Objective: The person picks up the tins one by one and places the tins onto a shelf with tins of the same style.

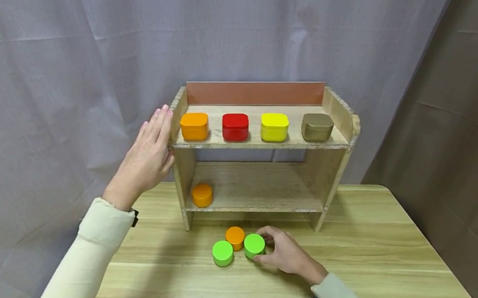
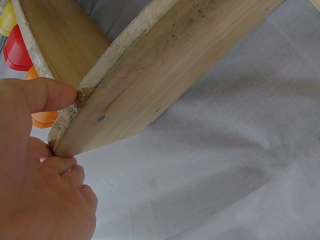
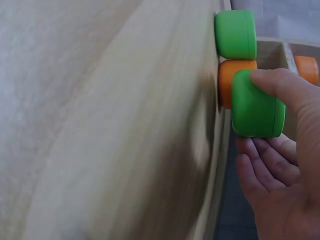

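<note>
My right hand (image 1: pixel 286 253) pinches a green round lidded container (image 1: pixel 254 245) between thumb and fingers, at or just above the table; I cannot tell which. Beside it on the table stand an orange round container (image 1: pixel 235 238) and a second green round container (image 1: pixel 223 253). My left hand (image 1: pixel 145 156) rests against the left side panel of a small two-tier wooden shelf (image 1: pixel 256 209), its fingers extended. In the left wrist view, the thumb (image 2: pixel 52 95) touches the panel's rough edge. Another orange round container (image 1: pixel 202 195) sits at the left of the lower tier.
Along the upper tier stand orange (image 1: pixel 195 126), red (image 1: pixel 235 127), yellow (image 1: pixel 274 127) and brown (image 1: pixel 317 127) rounded-square containers. A brown strip (image 1: pixel 254 91) backs that tier. Behind the wooden table (image 1: pixel 370 252) hangs a grey curtain (image 1: pixel 53 83).
</note>
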Demonstrator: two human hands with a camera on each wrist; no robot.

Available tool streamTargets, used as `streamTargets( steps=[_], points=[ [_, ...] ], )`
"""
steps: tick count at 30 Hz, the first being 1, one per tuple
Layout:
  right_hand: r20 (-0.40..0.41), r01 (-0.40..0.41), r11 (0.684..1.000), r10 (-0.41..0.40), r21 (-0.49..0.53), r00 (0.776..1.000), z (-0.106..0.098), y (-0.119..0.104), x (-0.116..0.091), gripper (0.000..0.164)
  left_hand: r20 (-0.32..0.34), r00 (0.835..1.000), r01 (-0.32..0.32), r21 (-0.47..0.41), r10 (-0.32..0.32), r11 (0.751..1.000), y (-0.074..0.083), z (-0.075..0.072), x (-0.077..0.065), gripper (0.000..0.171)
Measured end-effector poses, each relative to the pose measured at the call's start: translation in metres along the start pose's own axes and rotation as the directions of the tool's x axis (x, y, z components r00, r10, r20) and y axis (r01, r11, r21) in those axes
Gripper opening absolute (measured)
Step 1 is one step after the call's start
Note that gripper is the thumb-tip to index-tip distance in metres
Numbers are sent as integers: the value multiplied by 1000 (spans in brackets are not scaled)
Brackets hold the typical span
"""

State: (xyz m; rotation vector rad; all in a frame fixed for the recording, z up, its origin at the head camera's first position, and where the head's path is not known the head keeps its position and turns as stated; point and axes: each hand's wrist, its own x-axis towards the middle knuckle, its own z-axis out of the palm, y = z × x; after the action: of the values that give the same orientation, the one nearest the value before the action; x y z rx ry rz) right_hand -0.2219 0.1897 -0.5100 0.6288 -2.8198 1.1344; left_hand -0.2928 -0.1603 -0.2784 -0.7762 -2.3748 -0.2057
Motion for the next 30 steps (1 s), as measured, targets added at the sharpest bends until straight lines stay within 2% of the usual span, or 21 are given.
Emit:
streamTargets(
  steps=[8,15,22,30],
  points=[
    [15,31,996,-32,79,999,-3,-7,-3,57,-9,1000,-1,2,1,1000,-1,0,-1,86],
    [-9,55,996,-55,65,998,-10,-13,-3,57,-14,1000,1,-9,-1,1000,-1,0,0,85],
    [-50,118,992,-116,48,992,-17,-20,0,56,-3,1000,-1,-11,1,1000,0,0,0,87],
    [-36,104,994,-102,37,994,-24,-32,5,55,-5,1000,0,-14,0,1000,0,0,0,87]
  ],
)
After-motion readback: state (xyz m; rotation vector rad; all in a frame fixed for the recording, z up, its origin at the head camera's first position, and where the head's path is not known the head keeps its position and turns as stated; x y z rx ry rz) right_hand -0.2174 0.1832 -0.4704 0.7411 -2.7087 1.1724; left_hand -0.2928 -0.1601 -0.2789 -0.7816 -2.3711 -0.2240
